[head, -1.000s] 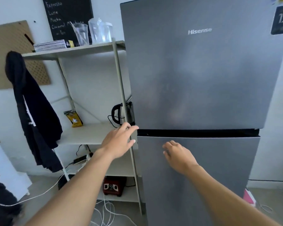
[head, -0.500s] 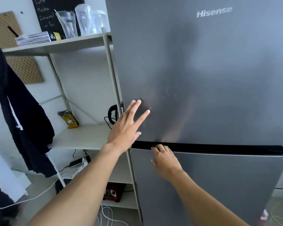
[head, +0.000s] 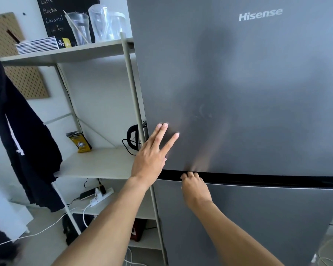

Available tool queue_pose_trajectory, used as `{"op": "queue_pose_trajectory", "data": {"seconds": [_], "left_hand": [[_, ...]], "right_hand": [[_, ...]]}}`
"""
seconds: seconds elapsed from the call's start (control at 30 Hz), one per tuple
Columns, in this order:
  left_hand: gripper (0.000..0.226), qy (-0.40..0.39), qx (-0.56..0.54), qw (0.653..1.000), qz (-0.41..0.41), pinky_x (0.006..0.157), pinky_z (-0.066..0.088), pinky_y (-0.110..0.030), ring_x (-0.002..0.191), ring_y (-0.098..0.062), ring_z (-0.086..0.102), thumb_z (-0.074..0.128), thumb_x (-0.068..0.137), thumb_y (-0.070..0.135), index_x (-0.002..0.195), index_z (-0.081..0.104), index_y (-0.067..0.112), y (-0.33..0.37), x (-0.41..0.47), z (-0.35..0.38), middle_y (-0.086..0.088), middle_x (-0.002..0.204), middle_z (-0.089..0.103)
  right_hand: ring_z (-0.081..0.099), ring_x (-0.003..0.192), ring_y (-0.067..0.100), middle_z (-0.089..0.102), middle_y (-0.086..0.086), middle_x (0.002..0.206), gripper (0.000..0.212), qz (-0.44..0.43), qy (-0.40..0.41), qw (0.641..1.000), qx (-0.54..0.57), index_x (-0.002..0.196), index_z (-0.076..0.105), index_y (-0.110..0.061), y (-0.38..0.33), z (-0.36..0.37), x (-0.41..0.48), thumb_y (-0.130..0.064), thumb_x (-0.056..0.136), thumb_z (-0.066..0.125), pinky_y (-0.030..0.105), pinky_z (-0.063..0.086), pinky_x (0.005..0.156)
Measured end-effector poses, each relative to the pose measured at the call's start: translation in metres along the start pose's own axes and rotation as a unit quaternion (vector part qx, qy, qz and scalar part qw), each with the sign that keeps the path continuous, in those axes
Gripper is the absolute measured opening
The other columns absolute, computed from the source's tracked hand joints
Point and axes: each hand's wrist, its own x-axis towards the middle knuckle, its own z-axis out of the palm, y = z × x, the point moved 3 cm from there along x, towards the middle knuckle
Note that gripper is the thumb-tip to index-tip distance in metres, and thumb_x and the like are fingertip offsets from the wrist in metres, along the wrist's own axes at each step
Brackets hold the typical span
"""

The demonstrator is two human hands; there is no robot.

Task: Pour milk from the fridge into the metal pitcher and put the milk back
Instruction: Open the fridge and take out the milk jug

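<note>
The grey Hisense fridge (head: 248, 93) fills the right side, and both of its doors are closed. My left hand (head: 152, 152) lies flat against the lower left corner of the upper door, fingers spread and holding nothing. My right hand (head: 194, 187) rests on top of the lower door (head: 258, 217). Its fingertips are hooked into the dark gap (head: 267, 178) between the two doors; I cannot tell which door's edge they grip. No milk or metal pitcher is in view.
A pale metal shelf unit (head: 96, 162) stands close against the fridge's left side. It holds clear plastic cups (head: 96, 25), a yellow bag (head: 81, 143) and a black kettle (head: 134, 139). A black garment (head: 21, 131) hangs at left. A power strip (head: 98, 194) and cables lie below.
My left hand rose from the shelf post onto the upper door. My right hand moved up and hooked its fingertips into the gap. The view came closer to the fridge.
</note>
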Motion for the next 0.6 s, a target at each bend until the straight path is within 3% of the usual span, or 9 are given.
{"op": "queue_pose_trajectory", "data": {"seconds": [0.17, 0.33, 0.6], "left_hand": [[0.103, -0.01, -0.011, 1.0, -0.006, 0.107, 0.039, -0.028, 0.15, -0.021, 0.01, 0.079, 0.074, 0.015, 0.154, 0.015, 0.03, 0.0, -0.002, -0.002, -0.006, 0.163, 0.005], [0.106, -0.013, -0.012, 1.0, 0.009, 0.112, 0.028, -0.028, 0.151, -0.023, 0.002, 0.078, 0.076, 0.026, 0.154, 0.008, 0.031, -0.002, -0.005, 0.004, -0.006, 0.164, -0.003], [0.092, -0.051, -0.03, 0.998, -0.001, 0.12, 0.019, -0.039, 0.15, -0.024, -0.014, 0.06, 0.09, 0.04, 0.154, -0.005, 0.031, 0.009, -0.007, -0.001, -0.006, 0.161, -0.022]], "right_hand": [[0.041, 0.124, 0.024, 0.049, 0.006, 0.132, 0.034, 0.018, 0.014, 0.999, 0.041, 0.13, 0.049, -0.013, 0.0, 0.0, 0.0, -0.016, 0.095, 0.049, 0.03, 0.033, 0.104], [0.042, 0.124, 0.022, 0.054, 0.003, 0.129, 0.036, 0.044, 0.03, 0.992, 0.111, 0.129, 0.055, -0.014, 0.002, -0.003, -0.001, -0.022, 0.094, 0.055, 0.029, 0.033, 0.102], [0.055, 0.106, 0.021, 0.06, 0.003, 0.109, 0.027, 0.095, 0.003, 0.97, 0.224, 0.104, 0.067, -0.018, 0.006, -0.015, -0.046, -0.027, 0.08, 0.074, 0.032, 0.046, 0.089]]}}
